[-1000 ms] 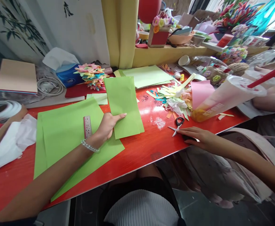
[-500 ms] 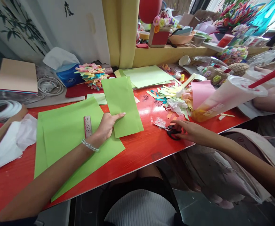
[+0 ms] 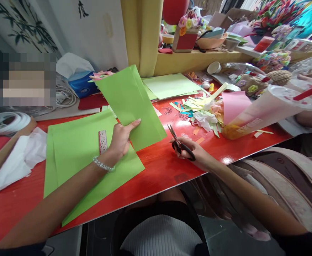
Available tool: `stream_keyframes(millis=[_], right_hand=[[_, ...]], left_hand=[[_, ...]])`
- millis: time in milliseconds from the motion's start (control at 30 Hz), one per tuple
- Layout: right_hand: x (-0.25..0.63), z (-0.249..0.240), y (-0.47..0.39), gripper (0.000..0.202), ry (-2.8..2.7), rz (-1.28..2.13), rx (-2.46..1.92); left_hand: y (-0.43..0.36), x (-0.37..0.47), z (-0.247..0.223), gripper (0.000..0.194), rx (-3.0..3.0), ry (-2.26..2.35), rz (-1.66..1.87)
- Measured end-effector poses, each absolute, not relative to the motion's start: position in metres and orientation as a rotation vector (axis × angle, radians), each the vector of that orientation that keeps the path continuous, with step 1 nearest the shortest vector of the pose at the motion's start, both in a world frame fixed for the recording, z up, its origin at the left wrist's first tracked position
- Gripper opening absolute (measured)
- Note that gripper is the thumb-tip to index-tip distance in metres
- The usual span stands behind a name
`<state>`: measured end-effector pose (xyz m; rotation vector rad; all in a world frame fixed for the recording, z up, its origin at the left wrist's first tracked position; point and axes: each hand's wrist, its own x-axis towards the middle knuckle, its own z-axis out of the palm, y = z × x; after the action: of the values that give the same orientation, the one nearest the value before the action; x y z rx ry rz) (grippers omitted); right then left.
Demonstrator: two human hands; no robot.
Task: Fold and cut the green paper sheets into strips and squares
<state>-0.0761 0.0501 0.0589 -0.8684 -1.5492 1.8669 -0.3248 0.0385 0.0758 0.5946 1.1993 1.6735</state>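
Your left hand (image 3: 120, 140) grips green paper (image 3: 133, 105) at centre frame, thumb on top; layers too close to count. Your right hand (image 3: 195, 148), right of centre, holds one pair of scissors (image 3: 182, 145), tips toward upper left. One ruler (image 3: 102, 142) lies on at least two green sheets (image 3: 77, 149), left of centre.

A ruler (image 3: 102, 141) lies on paper sheets (image 3: 77, 153) at the bench's (image 3: 156, 174) left, a tissue pack (image 3: 83, 85) behind them. Right of the ruler, the left hand (image 3: 120, 140) holds a paper strip (image 3: 131, 105); farther right, scissors (image 3: 185, 149) sit in the right hand (image 3: 197, 152). Paper scraps (image 3: 205, 119) lie behind the scissors, left of a drink cup (image 3: 269, 112).
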Motion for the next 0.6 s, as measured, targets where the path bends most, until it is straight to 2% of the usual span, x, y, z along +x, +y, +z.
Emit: stream_keyframes(millis=[300, 600], right_hand=[[-0.083, 0.074, 0.027, 0.068, -1.805, 1.785, -0.909], [-0.1, 0.069, 0.03, 0.069, -1.699, 1.823, -0.736]], left_hand=[[0.028, -0.321, 0.107, 0.022, 0.869, 1.101, 1.835], [0.022, -0.314, 0.109, 0.019, 0.998, 1.158, 1.845]])
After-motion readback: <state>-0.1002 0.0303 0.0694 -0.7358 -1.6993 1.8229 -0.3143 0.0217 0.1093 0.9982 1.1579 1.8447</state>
